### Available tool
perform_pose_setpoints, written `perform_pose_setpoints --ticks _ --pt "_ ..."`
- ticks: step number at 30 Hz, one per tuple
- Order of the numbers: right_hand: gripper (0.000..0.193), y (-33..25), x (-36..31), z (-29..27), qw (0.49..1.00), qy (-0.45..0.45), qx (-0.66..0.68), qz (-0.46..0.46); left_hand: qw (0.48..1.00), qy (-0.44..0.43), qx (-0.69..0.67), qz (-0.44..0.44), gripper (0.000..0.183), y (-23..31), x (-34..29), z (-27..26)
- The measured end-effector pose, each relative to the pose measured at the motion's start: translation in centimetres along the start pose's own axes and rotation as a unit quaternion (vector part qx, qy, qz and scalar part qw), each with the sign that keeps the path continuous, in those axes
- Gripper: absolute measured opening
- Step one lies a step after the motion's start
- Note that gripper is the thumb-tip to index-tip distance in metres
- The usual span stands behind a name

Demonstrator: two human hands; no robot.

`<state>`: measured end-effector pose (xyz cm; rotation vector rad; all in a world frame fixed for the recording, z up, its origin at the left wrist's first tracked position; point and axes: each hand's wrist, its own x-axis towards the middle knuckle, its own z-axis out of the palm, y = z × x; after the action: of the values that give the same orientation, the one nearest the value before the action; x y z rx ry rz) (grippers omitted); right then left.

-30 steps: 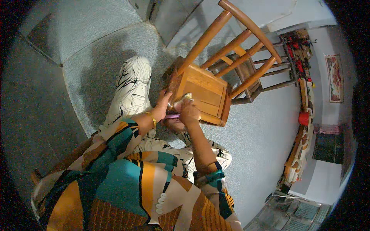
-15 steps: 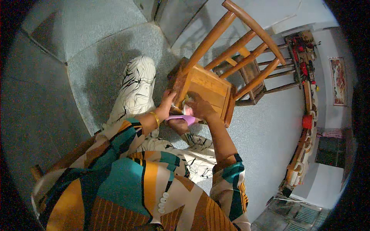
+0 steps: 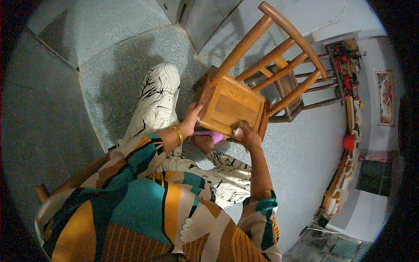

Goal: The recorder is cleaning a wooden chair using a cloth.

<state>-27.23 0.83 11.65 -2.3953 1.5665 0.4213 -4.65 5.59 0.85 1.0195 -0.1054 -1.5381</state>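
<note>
A small wooden chair (image 3: 235, 104) with a slatted back is in front of my knees, its seat facing up toward me. My left hand (image 3: 190, 118), with a gold bangle at the wrist, grips the left near corner of the seat. My right hand (image 3: 248, 135) is closed at the right part of the near seat edge. A whitish bit, perhaps of a cloth (image 3: 238, 132), shows at its fingers; the rest is hidden in the hand. Below the seat edge, a pink slipper (image 3: 216, 137) shows on my foot.
Behind the chair stands another darker wooden chair (image 3: 286, 89). A long wooden bench (image 3: 335, 192) runs along the right wall, with a red object (image 3: 348, 142) on it. Patterned trousers cover my legs (image 3: 161, 91) at the left. The floor (image 3: 301, 153) is grey and speckled.
My right hand has slid from the left part of the seat to its near right edge, carrying the whitish thing. My left hand keeps its hold on the chair.
</note>
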Motion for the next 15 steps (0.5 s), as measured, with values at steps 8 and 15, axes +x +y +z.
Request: perform_pose_setpoints --ticks 8,15 --pt "0.047 -3.7 1.1 1.6 0.992 0.0 0.08 0.093 0.999 -0.045 -0.01 0.005 0.044 -1.7 1.3 -1.0" --pt "0.064 -10.9 2.0 3.5 0.999 0.021 0.034 0.024 1.0 -0.015 -0.015 0.02 0.035 -2.1 2.2 -1.0"
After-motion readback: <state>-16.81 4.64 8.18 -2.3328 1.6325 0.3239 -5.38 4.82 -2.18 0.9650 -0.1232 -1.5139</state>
